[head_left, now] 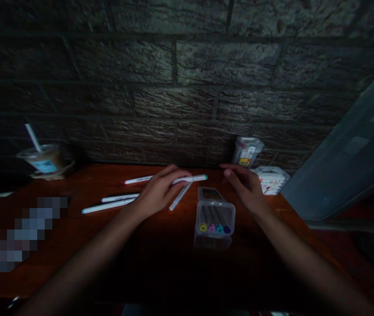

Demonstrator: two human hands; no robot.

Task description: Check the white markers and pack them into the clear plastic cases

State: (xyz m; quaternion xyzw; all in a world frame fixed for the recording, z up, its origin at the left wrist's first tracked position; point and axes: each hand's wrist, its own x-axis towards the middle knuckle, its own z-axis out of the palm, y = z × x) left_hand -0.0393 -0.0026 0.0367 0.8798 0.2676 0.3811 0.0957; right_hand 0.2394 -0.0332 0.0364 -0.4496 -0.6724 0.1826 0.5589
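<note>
My left hand (160, 188) is closed on a white marker with a green end (197, 178), held nearly level above the table. Below it lies another white marker (179, 197), slanted on the wood. My right hand (244, 184) hovers to the right of the clear marker case (213, 242), thumb and fingers apart and nothing between them. Inside the case lie several markers with yellow, pink, blue and purple ends. Left of my left hand, a pink-tipped marker (137, 180), a dark-tipped marker (119, 198) and a blue-tipped marker (106, 207) rest on the table.
A clear upright container (244, 149) and a white patterned box (274, 181) stand behind my right hand. At the far left, a drink cup with a straw (44, 159) sits in a holder. A brick wall (193, 66) backs the wooden table (75, 254). A blurred patch covers its left side.
</note>
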